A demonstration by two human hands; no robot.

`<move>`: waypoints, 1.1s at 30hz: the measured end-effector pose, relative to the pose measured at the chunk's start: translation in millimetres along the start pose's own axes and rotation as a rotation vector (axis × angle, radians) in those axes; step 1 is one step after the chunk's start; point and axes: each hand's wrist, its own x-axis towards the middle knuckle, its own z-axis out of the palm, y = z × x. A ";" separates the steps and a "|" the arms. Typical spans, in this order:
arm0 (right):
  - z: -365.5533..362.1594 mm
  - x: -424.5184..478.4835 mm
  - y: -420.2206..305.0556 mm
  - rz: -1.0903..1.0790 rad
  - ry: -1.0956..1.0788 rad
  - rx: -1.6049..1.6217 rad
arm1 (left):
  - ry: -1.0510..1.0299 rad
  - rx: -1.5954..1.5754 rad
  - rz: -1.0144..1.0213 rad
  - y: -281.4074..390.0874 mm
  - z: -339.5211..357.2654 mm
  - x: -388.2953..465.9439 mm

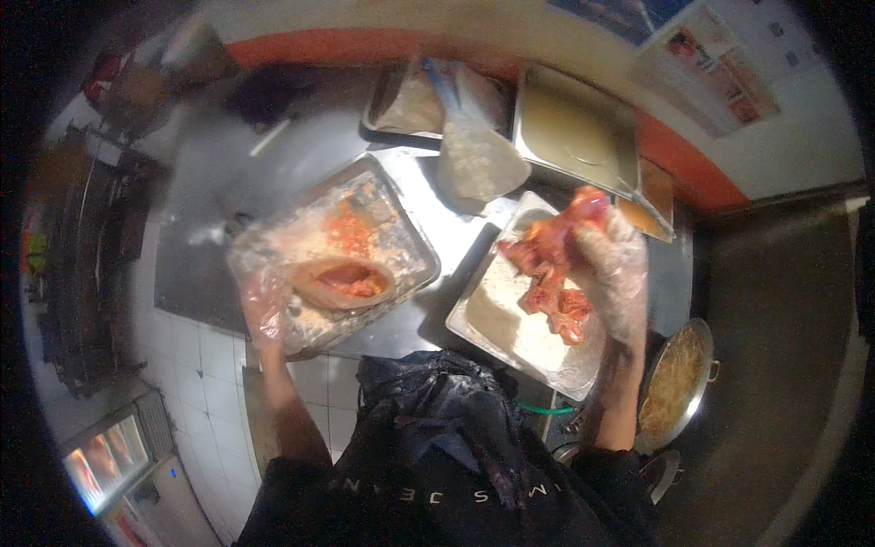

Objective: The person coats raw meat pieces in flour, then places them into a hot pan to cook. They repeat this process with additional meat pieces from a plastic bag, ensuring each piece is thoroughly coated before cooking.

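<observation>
My right hand (615, 253), in a clear plastic glove coated with white powder, grips a clump of raw meat pieces (554, 273). The clump hangs above a metal tray of flour-like white powder (492, 308). My left hand (263, 301), also in a clear glove, holds what looks like a plastic bag (301, 280) at its side. Through the bag's gaping mouth more raw meat (352, 279) shows. Under the bag lies a second metal tray (417, 239), smeared with powder and orange bits. Blur hides the left fingers' exact grasp.
Along the back wall stand a metal tray with a bagged pale substance (410, 102) and a deep pan of yellowish liquid (577, 130). A clear bag with whitish contents (478, 164) droops forward between them. A white stick (270, 137) lies back left. At right sits a wide round pan (677, 390).
</observation>
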 end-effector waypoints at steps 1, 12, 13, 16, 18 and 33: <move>-17.8 5.6 -0.9 -0.090 0.018 0.051 | 0.012 0.123 0.083 -11.6 -3.8 2.2; -121.5 73.9 -26.1 -0.102 -0.018 -0.280 | 0.452 -0.228 -0.195 22.0 29.5 -63.5; -118.5 70.8 -30.2 -0.031 -0.073 -0.305 | 0.474 -0.243 -0.195 46.8 32.3 -68.6; -122.1 62.9 -5.6 0.219 -0.244 -0.540 | 0.586 -0.092 -0.088 84.5 29.4 -83.2; -120.6 49.8 11.5 0.379 -0.368 -0.544 | 0.722 0.164 0.067 104.8 33.8 -94.3; -119.1 -15.2 168.8 0.547 0.585 -0.305 | -0.620 0.417 0.200 103.0 382.8 -102.7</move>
